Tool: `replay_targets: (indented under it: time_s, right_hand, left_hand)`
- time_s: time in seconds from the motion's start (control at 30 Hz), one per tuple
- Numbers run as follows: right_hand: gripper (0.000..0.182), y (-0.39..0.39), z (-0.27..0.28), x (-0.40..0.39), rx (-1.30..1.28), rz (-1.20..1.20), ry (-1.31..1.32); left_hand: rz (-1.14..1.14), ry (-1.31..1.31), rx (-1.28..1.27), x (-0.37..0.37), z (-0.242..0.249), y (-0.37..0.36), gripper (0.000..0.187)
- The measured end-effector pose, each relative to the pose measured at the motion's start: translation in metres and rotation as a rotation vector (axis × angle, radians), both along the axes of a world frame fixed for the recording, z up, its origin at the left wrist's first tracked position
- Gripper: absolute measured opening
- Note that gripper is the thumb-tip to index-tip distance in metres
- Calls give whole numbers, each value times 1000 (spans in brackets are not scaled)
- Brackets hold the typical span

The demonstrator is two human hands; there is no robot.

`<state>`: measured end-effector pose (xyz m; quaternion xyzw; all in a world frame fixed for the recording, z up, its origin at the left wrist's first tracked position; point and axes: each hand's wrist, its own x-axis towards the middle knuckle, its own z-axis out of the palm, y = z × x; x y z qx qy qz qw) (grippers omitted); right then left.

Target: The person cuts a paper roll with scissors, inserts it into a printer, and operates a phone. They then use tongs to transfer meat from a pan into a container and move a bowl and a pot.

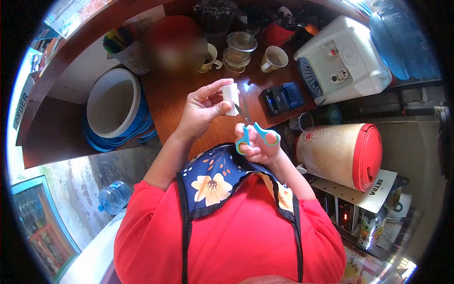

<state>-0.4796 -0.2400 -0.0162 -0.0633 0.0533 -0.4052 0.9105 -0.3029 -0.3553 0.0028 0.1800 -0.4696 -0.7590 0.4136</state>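
My left hand (pixel 204 107) is closed around a small white paper roll (pixel 230 98), its thumb in front and fingers behind. In my right hand (pixel 260 146) is a pair of scissors (pixel 244 137) with blue and yellow handles, the fingers through the loops. The blades are apart, and one dark blade tip reaches the side of the roll near my left thumb. Both hands are above the brown wooden table (pixel 165 102), in front of the flowered apron (pixel 210 182). Just beyond them on the tabletop sits a small black box-shaped device (pixel 282 98) with a blue light.
Two mugs (pixel 274 59) and a lidded clear container (pixel 240 49) stand at the back. On the right are a white water dispenser (pixel 347 61) and a cream drink jug (pixel 328 151) with a red lid. A white-rimmed bucket (pixel 113 103) stands to the left.
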Motion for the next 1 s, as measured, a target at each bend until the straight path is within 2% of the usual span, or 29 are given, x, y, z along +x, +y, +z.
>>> replay_targets:
  time_s: [0.2, 0.33, 0.4, 0.5, 0.57, 0.67, 1.0]
  right_hand:
    - [73, 5, -5, 4, 50, -51, -62]
    - [73, 7, -2, 5, 38, -83, -14]
    - [71, 6, 1, 6, 73, -232, 6]
    - [70, 4, 2, 6, 41, -199, -10]
    - [69, 6, 3, 5, 36, -171, -40]
    - [70, 7, 2, 2, 4, -87, -11]
    - [70, 5, 0, 2, 24, -65, -20]
  left_hand:
    - [53, -24, -39, -5, 3, 6, 52]
    - [120, -46, -92, -12, -7, 14, 51]
    - [70, -125, -113, -14, -5, 28, 50]
    - [100, -37, -51, -18, -9, 26, 49]
    - [130, 77, 175, -19, -3, 23, 50]
    - [127, 85, 206, -13, -6, 15, 51]
    - [175, 12, 38, -11, -11, 16, 52]
